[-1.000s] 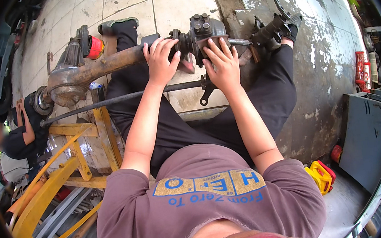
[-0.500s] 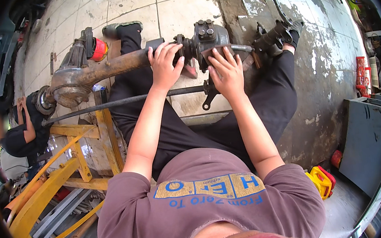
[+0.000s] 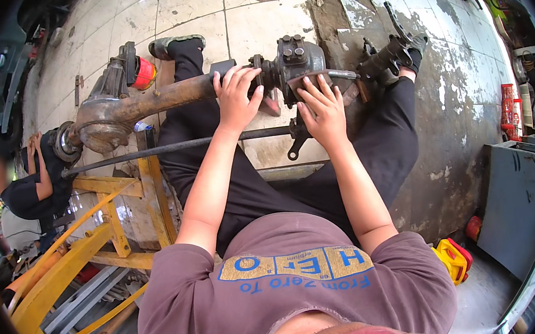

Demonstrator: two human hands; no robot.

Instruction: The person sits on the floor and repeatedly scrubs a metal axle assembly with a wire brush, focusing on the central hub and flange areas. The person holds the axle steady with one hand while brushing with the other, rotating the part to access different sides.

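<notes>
While under left fingers (image 3: 246, 78), the axle (image 3: 167, 98)

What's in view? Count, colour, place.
axle: 1, rusty brown, upper left to centre
bolted housing: 1, dark grey, axle's right end
rod: 1, dark, below axle
sheet: 1, brown, at bolted housing
round container: 1, red, beyond axle
frame: 1, yellow, lower left
cabinet: 1, grey, right
plastic container: 1, yellow-red, lower right
tiles: many, white, top
co-worker: 1, dark clothes, far left
legs: 2, black trousers, centre
left grip: 1, bare, on axle
right grip: 1, bare, on sheet
</notes>
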